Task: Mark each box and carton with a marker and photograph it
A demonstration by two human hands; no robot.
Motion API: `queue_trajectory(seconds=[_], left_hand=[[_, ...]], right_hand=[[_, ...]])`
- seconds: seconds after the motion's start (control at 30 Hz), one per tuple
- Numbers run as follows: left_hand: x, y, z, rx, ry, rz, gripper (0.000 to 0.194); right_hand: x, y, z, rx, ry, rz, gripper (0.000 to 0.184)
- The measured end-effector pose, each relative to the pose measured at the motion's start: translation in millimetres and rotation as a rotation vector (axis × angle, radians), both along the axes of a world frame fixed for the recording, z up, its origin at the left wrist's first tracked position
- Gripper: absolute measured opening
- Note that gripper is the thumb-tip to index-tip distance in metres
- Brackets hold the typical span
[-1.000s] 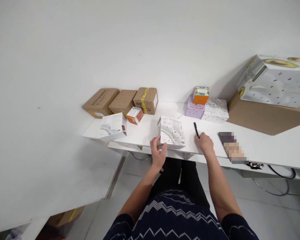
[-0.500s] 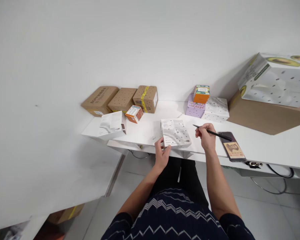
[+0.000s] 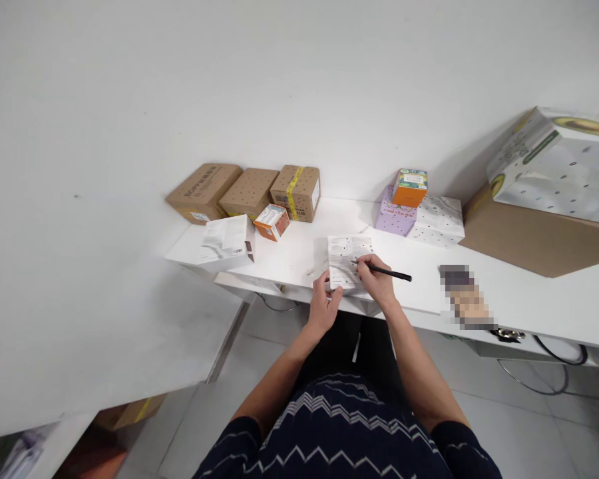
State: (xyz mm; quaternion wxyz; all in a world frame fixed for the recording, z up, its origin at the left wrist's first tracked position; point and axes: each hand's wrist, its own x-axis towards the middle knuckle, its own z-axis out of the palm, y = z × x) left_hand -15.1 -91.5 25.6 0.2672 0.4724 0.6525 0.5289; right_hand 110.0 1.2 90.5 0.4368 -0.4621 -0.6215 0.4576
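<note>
One white printed box (image 3: 343,256), lying at the front edge of a white table (image 3: 299,256), its near corner gripped between thumb and fingers of the left hand (image 3: 324,305); one black pen (image 3: 390,271), pinched in the right hand (image 3: 378,285), its tip over the box's top face. To the left, one white carton (image 3: 225,238) with an open end, one small orange box (image 3: 272,222) and three brown cardboard boxes (image 3: 295,193) side by side near the wall. To the right, one orange box with a colourful top (image 3: 410,188) resting on a purple box (image 3: 395,216), one white dotted box (image 3: 438,221) just beside it, and one phone (image 3: 466,297), blurred.
</note>
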Motion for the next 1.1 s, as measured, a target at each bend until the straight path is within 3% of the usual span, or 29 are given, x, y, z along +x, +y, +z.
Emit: queue_trajectory(seconds=[0.13,0.5,0.87,0.97,1.1], left_hand=[[1.8,0.0,-0.7,-0.004,-0.021,0.002,0.05],[2.3,-0.6,0.8,-0.031,-0.028,-0.006,0.051],[2.1,0.3,-2.5,-0.012,-0.003,-0.008,0.05],[2.0,0.0,-2.0,-0.017,0.01,-0.008,0.051],[1.8,-0.2,-1.8,-0.019,0.024,-0.004,0.051]], right_hand=[[-4.7,-2.6,-1.6,0.079,-0.14,-0.019,0.017],[-5.5,3.5,-4.1,0.139,-0.212,0.09,0.017],[-3.8,4.7,-6.1,0.132,-0.194,0.112,0.017],[-4.0,2.8,-5.1,0.094,-0.143,0.076,0.018],[1.1,0.4,-1.9,0.02,0.039,-0.093,0.022]])
